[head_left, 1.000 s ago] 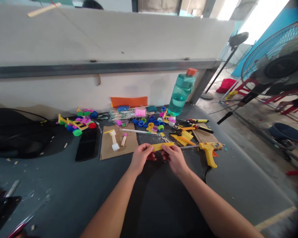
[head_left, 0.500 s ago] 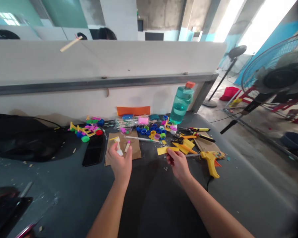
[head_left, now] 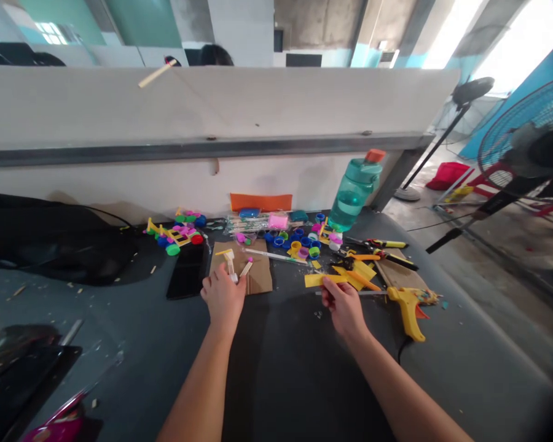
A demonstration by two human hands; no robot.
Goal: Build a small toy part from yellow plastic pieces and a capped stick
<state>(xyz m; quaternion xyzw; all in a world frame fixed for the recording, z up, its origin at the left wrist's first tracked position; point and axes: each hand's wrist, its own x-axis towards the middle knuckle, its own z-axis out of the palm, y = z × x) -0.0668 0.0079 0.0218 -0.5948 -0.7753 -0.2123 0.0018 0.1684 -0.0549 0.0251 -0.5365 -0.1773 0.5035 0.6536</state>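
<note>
My left hand (head_left: 223, 296) is over the near-left part of a small brown cardboard piece (head_left: 260, 277), its thumb and fingers apart around a small pale stick piece with a white end (head_left: 231, 263). Whether the fingertips touch that piece is hard to see. Right of the thumb lies a short wooden stick with a pink tip (head_left: 246, 266). My right hand (head_left: 345, 305) pinches a yellow paper strip (head_left: 314, 280) between thumb and fingers, just above the dark table. More yellow pieces (head_left: 363, 270) and orange-handled scissors (head_left: 364, 257) lie beyond it.
A yellow glue gun (head_left: 408, 310) lies to the right, its cord running down. Behind are bottle caps (head_left: 297, 236), a teal water bottle (head_left: 352, 195) and cutters (head_left: 393, 259). A black phone (head_left: 185, 273) and cap-wheeled models (head_left: 177, 233) sit left. A white partition (head_left: 175, 116) stands behind.
My left hand has lowered onto the cardboard, its fingers now closer around the pale piece. The right hand still holds the yellow strip. The whole view has shifted, with things appearing further right.
</note>
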